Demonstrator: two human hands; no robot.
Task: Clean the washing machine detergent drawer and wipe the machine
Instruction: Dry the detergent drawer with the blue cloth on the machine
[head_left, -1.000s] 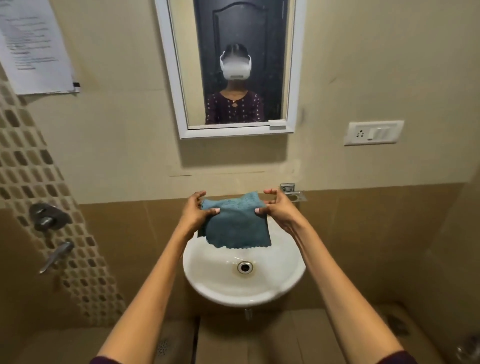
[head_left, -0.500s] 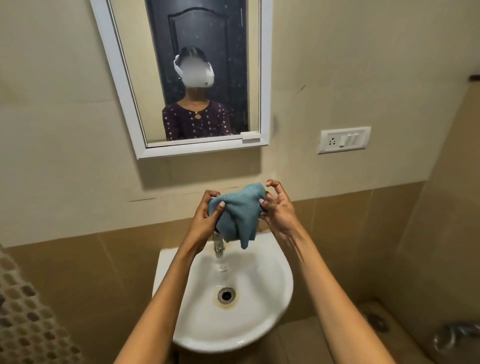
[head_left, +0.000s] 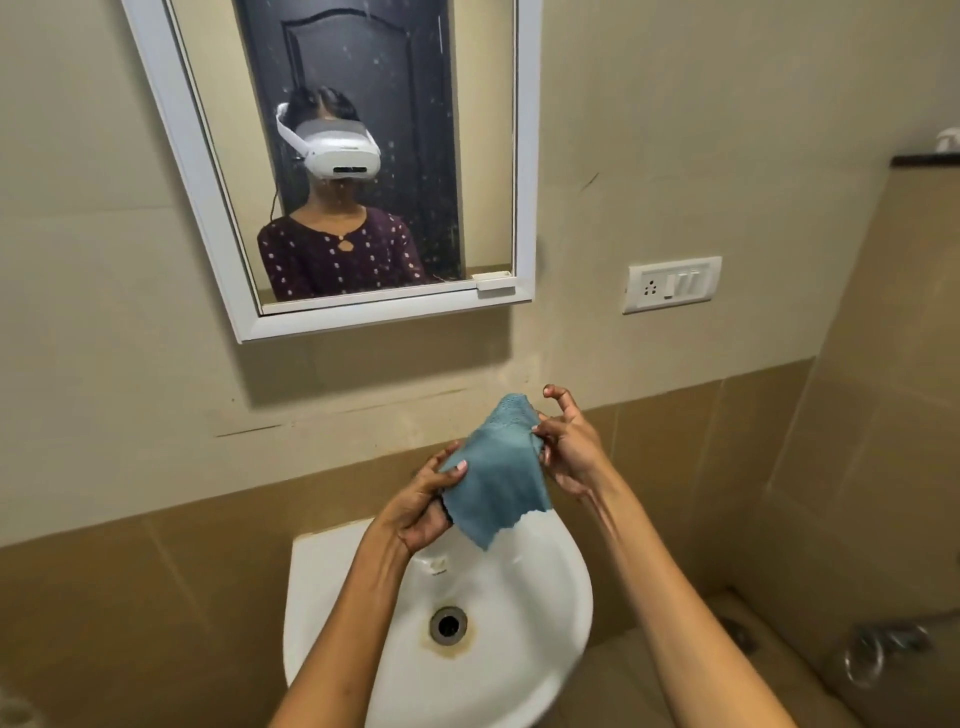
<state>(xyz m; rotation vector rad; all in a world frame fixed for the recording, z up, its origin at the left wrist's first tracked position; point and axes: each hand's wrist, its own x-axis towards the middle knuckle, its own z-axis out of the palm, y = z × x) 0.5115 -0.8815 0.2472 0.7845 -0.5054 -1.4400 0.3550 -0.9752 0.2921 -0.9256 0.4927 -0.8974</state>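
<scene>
Cloth (head_left: 497, 480) above sink (head_left: 561, 587) back edge | left hand (head_left: 423, 506) pinching it | right hand (head_left: 569, 449) seemingly gripping its upper edge

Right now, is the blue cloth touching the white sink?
Apart. In the head view both hands, the left hand and the right hand, hold the blue cloth up above the white sink; its lower corner hangs free over the basin.

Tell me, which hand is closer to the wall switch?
Right. The right hand is below-left of the switch panel; the left hand is farther left, across the cloth.
</scene>
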